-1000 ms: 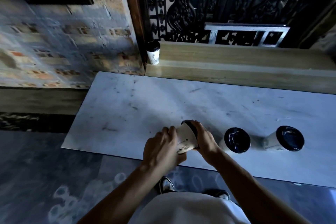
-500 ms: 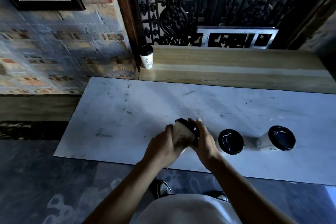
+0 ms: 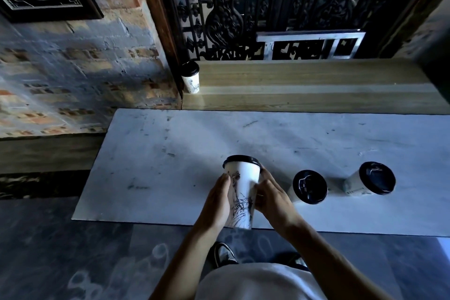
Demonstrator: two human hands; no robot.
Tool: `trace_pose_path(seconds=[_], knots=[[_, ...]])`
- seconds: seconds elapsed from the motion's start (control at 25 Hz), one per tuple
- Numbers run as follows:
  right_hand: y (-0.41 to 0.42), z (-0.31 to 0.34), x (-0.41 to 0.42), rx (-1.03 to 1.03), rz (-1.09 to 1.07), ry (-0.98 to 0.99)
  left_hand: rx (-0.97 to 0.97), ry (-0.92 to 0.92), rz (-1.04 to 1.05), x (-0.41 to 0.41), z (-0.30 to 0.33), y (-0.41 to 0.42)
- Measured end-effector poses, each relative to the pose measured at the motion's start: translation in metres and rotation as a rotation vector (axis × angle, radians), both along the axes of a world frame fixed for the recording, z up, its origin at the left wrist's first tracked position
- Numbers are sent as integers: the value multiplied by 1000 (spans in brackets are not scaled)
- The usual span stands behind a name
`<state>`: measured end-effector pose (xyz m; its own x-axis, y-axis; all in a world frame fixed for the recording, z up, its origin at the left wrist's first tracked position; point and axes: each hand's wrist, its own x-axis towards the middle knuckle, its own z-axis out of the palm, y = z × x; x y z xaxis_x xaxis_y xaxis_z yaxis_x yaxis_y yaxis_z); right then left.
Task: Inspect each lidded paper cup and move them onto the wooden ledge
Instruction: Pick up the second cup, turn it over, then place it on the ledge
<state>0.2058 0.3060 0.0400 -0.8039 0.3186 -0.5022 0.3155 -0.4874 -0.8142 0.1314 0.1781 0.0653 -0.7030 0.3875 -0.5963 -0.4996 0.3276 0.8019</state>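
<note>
I hold a white paper cup (image 3: 244, 185) with a black lid and a line drawing, lifted above the front edge of the white marble slab (image 3: 170, 153). My left hand (image 3: 218, 202) grips its left side and my right hand (image 3: 272, 198) its right side. Two more lidded cups stand on the slab to the right, one (image 3: 308, 187) close to my right hand and one (image 3: 372, 181) further right. Another lidded cup (image 3: 191, 77) stands at the left end of the wooden ledge (image 3: 304, 90) behind the slab.
A brick wall (image 3: 73, 75) rises to the left of the ledge. A black ornate iron grille (image 3: 267, 7) and a metal frame (image 3: 309, 45) stand behind the ledge. Dark floor tiles (image 3: 73, 251) and my shoes lie below the slab's front edge.
The cup in my hands was tilted with its lid pointing away; it has been turned upright and raised, so its printed side faces me. The view shifted slightly.
</note>
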Motion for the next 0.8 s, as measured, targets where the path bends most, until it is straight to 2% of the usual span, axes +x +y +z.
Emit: trace_pose_path(seconds=[0.12, 0.32, 0.52, 0.68, 0.8], knots=[[0, 4, 0, -18, -50, -15, 59, -22, -81, -2, 6, -5], [0, 12, -1, -33, -58, 11, 10, 176, -161, -12, 9, -17], [1, 21, -5, 18, -47, 27, 38, 362, 67, -16, 6, -24], [4, 24, -12, 15, 0, 49, 6, 683, 71, -12, 7, -26], [2, 22, -15, 47, 27, 105, 6, 727, 65, -15, 7, -25]])
